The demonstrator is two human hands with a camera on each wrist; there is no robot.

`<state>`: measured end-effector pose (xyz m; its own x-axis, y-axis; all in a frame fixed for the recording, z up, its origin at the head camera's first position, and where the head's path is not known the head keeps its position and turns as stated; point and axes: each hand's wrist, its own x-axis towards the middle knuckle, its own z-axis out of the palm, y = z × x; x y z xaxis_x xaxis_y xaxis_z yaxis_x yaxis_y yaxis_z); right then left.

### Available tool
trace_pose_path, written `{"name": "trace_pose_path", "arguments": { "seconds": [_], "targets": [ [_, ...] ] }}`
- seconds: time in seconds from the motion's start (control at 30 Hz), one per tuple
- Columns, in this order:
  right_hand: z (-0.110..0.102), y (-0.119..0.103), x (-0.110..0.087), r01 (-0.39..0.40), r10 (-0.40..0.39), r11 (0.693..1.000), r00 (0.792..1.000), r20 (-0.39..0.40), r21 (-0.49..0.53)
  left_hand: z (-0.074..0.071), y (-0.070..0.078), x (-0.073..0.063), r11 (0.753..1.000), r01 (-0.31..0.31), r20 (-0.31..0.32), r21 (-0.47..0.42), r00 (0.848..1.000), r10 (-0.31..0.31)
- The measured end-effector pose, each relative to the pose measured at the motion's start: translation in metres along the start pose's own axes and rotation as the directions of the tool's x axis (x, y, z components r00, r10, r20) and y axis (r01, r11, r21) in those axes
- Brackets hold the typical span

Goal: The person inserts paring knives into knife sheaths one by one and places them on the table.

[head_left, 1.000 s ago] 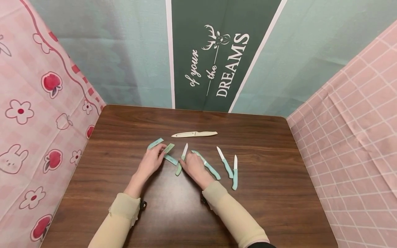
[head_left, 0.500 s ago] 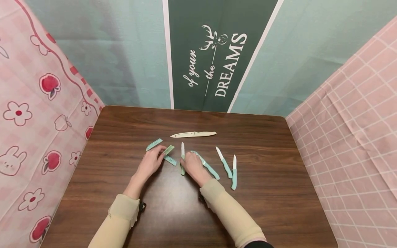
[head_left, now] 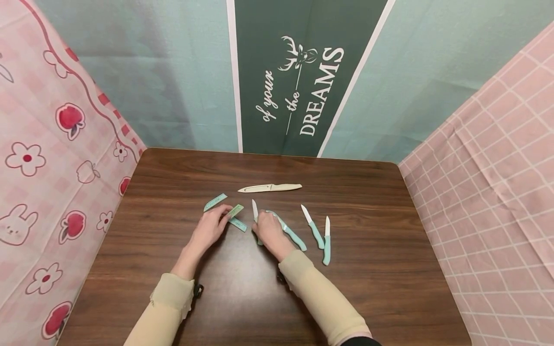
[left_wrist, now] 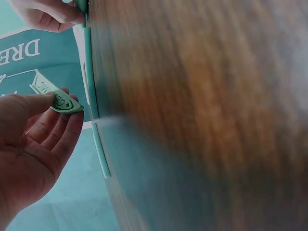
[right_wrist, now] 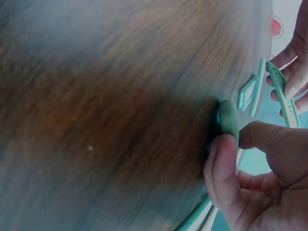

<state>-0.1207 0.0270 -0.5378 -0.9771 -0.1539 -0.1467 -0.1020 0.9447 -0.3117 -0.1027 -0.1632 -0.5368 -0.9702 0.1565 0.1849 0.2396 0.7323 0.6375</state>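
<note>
Between thumb and fingers my left hand pinches a green knife sheath; raised lettering shows on this sheath in the left wrist view. A paring knife with a pale blade is held by its green handle in my right hand. Its blade points away from me, leaning slightly left, and the fingers cover much of the handle. One blue sheath lies just under the green one, another blue sheath beyond the left fingers. Partly behind the right hand lies a larger blue-handled knife.
Two blue-handled paring knives, one nearer the middle and one farther right, lie bare on the brown wooden table. A cream knife lies crosswise toward the back. Fabric curtains stand around the table's back and sides.
The green-handled knife has turned in my right hand: its tip has swung left and its handle end has moved right, under the hand. My left hand stays nearly still with the green sheath.
</note>
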Motion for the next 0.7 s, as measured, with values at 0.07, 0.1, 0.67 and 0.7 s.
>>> {"name": "trace_pose_path", "arguments": {
  "seconds": [0.07,0.1,0.67,0.7],
  "targets": [
    [0.000,0.000,-0.001,0.009,-0.009,1.000,1.000,-0.014,-0.012,0.001,0.000,-0.001,1.000,0.001,0.003,0.001,1.000,-0.001],
    [-0.001,0.001,-0.002,0.011,-0.011,1.000,1.000,-0.018,-0.017,0.001,0.000,-0.002,1.000,0.003,0.005,0.004,1.000,-0.003],
    [-0.039,0.018,-0.008,0.028,-0.021,0.996,0.997,-0.078,0.089,-0.005,0.005,0.001,1.000,-0.025,0.013,0.007,1.000,0.025],
    [-0.042,0.021,-0.008,0.045,-0.036,0.993,0.995,-0.090,0.106,-0.005,0.005,0.001,1.000,-0.022,0.014,0.010,1.000,0.022]
  ]
}}
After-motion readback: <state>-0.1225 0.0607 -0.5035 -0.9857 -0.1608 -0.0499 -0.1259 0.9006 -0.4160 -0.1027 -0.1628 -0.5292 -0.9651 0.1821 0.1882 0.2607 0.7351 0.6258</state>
